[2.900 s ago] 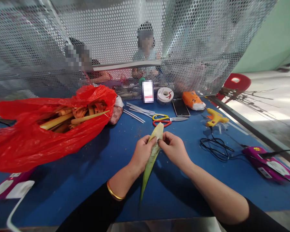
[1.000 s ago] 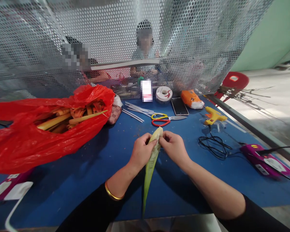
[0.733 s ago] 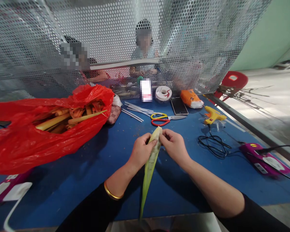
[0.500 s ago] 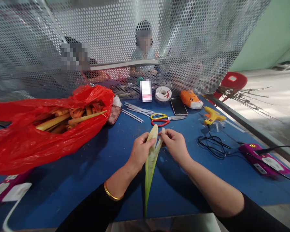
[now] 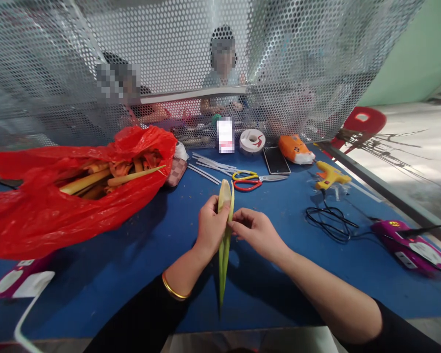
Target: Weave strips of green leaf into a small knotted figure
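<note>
A long pale green leaf (image 5: 225,247), broad and whitish at its top and tapering to a point below, is folded lengthwise above the blue table. My left hand (image 5: 212,224) is closed around its upper part, the thumb pressed on the front. At the leaf's right edge, my right hand (image 5: 255,231) pinches with thumb and forefinger, the other fingers curled. Just beyond the leaf's top lie scissors (image 5: 247,181) with one yellow and one red handle loop, blades pointing right.
A red plastic bag (image 5: 106,211) of dried stalks fills the left. White glue sticks (image 5: 206,172), a ribbon roll (image 5: 252,142), a dark phone (image 5: 276,161) and an orange tissue pack (image 5: 296,150) lie behind. A yellow glue gun (image 5: 330,176) and purple power strip (image 5: 411,245) are right. People sit behind perforated sheeting.
My right hand has come down from the leaf's tip to its middle edge. The leaf, spread with a split flap before, is now folded narrower. The view has shifted slightly.
</note>
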Motion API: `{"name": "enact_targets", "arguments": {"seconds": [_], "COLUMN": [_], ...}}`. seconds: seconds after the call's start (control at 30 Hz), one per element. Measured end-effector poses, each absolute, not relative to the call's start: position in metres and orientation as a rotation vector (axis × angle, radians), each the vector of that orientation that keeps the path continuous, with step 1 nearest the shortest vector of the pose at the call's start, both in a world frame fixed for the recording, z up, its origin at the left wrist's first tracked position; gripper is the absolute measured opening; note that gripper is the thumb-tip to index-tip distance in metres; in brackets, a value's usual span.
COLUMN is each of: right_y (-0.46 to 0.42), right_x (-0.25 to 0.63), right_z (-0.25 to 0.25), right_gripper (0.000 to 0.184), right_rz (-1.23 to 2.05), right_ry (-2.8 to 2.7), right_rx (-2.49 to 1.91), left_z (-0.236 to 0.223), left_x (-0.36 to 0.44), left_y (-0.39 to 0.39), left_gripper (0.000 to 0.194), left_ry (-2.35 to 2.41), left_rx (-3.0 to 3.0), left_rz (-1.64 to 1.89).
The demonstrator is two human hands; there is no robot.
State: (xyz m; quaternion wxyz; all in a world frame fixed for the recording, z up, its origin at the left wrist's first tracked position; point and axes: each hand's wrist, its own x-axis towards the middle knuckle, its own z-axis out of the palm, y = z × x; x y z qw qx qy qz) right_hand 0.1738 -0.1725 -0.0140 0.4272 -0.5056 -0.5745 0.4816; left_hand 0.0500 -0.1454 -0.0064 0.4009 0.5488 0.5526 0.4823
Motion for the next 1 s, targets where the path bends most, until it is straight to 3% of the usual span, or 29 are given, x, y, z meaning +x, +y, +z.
{"name": "enact_targets", "arguments": {"seconds": [0.23,0.53,1.0], "right_y": [-0.176,-0.167,-0.167], "right_x": [0.172,0.182,0.179], "right_z": [-0.015,-0.018,-0.019], "right_gripper": [0.006,0.016,0.023], "right_rz": [1.072,0.879,0.807], "right_ry": [-1.525,-1.442,-1.383], "right_rx": [-1.325,-1.411,-1.419], "left_z": [-0.007,-0.011,-0.015], "left_x": [0.049,0.052,0.054], "left_y": [-0.143,-0.147,-0.150], "left_gripper": [0.014,0.016,0.022], "left_ry": [1.391,1.471,1.455], "left_rx": [1.383,1.494,1.451], "left_rz": [1.223,1.016,1.119]}}
